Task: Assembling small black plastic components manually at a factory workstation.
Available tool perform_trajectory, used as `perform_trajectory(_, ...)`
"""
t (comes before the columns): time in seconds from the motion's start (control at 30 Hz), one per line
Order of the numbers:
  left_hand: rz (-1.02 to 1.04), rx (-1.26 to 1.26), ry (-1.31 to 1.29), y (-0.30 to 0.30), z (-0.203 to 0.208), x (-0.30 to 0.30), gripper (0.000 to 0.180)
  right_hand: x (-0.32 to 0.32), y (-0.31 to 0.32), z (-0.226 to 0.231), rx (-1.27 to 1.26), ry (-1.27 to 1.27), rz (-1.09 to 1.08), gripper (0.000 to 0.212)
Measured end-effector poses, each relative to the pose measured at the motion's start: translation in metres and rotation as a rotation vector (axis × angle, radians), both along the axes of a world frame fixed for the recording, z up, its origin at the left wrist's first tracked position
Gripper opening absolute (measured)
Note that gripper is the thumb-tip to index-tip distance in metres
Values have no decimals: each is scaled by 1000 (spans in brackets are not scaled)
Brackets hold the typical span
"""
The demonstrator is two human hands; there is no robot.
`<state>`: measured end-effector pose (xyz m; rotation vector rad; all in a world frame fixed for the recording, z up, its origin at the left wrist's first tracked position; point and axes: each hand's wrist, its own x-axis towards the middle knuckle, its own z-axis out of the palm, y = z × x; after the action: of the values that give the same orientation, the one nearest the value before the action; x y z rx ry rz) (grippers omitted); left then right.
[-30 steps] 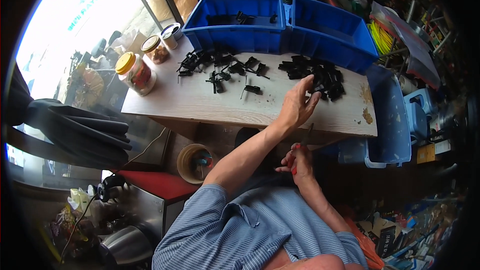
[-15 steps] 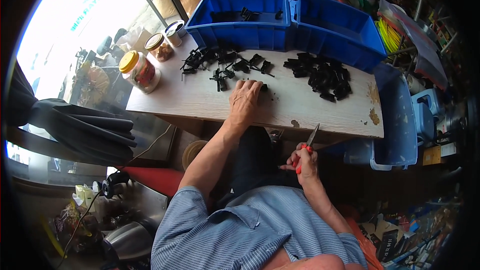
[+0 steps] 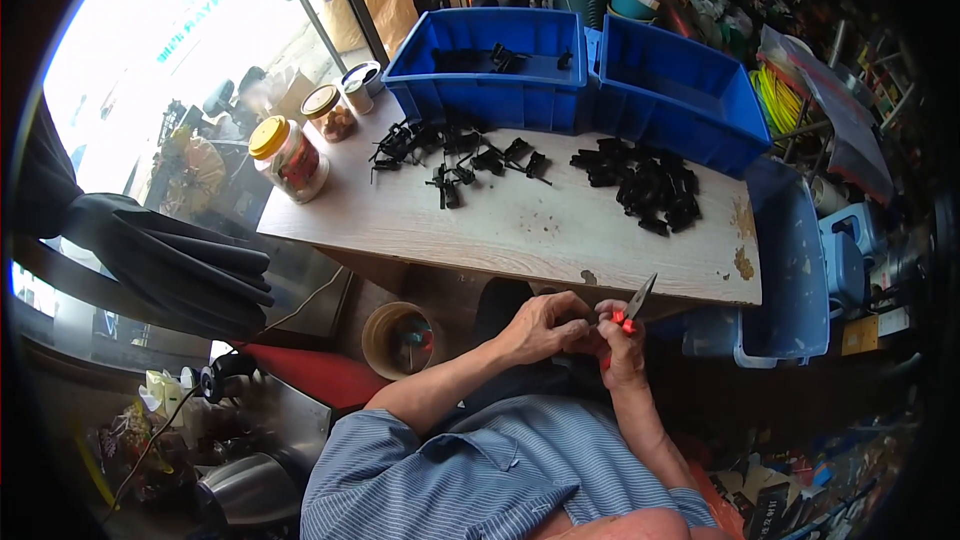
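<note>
My right hand [image 3: 624, 352] is closed around red-handled scissors [image 3: 640, 302], their pointed metal blades angled up and away past the table's front edge. Close beside it, my left hand [image 3: 545, 328] has its fingers bent together in front of my lap; whatever they hold is hidden. Both hands are just off the near edge of the pale wooden table [image 3: 440, 240]. On the tabletop, small black plastic parts with thin projecting pieces [image 3: 447, 183] lie scattered at the left, and a denser pile of black parts [image 3: 655, 185] sits at the right.
Two blue bins [image 3: 485, 100] stand along the table's back; the left one has a few black parts inside. Jars [image 3: 290, 165] stand at the left by the window. A round bucket [image 3: 390, 340] is on the floor below, and a pale blue tub [image 3: 790, 290] at the right.
My left hand has left the tabletop and come back toward me beside my right hand. A dark piece by its fingers is gone from the table. The view has tilted slightly.
</note>
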<state>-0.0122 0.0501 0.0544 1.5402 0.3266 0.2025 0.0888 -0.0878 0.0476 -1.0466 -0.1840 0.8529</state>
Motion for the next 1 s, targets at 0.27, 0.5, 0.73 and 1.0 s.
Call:
perform_trajectory(0.27, -145, -672, 213, 4, -32, 3, 22, 0, -9, -22, -140, 39, 189, 17)
perform_trajectory(0.5, 172, -607, 37, -23, -24, -5, 50, 1, -7, -22, -192, 33, 70, 16)
perform_trajectory(0.73, 175, -406, 37, -37, -33, -1, 42, -3, -4, -33, -153, -101, -2, 8)
perform_trajectory(1.0, 248, -651, 104, -34, -44, 4, 24, -7, -2, -34, -279, -37, 19, 8)
